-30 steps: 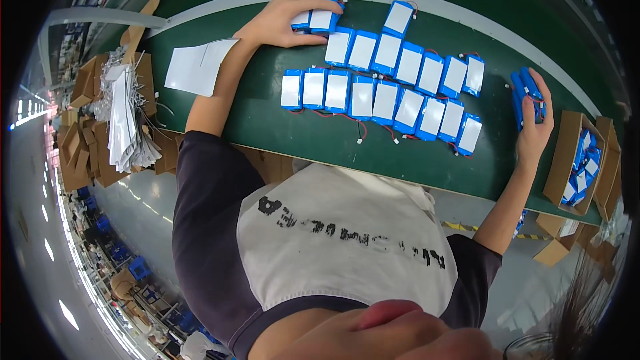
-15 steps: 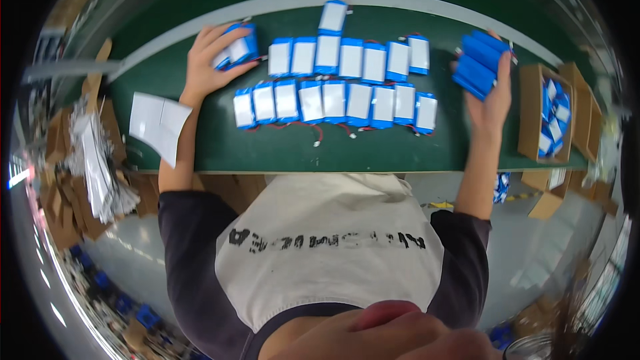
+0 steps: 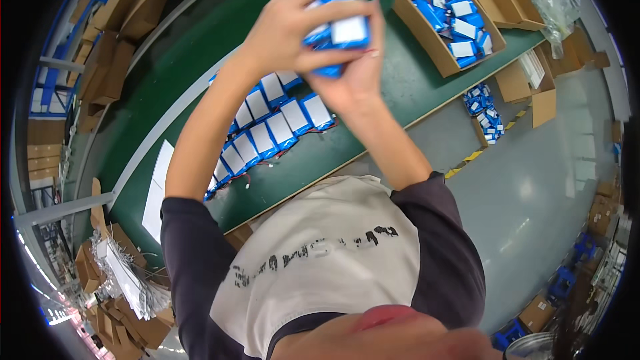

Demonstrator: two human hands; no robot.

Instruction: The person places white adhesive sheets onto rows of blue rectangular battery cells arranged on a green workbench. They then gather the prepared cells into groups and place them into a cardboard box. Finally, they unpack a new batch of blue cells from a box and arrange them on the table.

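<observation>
Laid-out packs [image 3: 263, 137] lie on the bench [image 3: 313, 160]. Above it, your L hand [image 3: 287, 19] pinches the held packs [image 3: 350, 30], thumb vs. fingers; R hand [image 3: 357, 87] cups them. Full box [image 3: 419, 37] sits R. Step: prob. squaring the bunch; next needs a firm 2-hand grip.

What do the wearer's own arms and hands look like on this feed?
The left hand and right hand are ungloved, with no watch or bracelet showing. Both forearms are bare. The short, loose sleeves are plain dark grey, joining an off-white shirt front with black lettering.
</observation>
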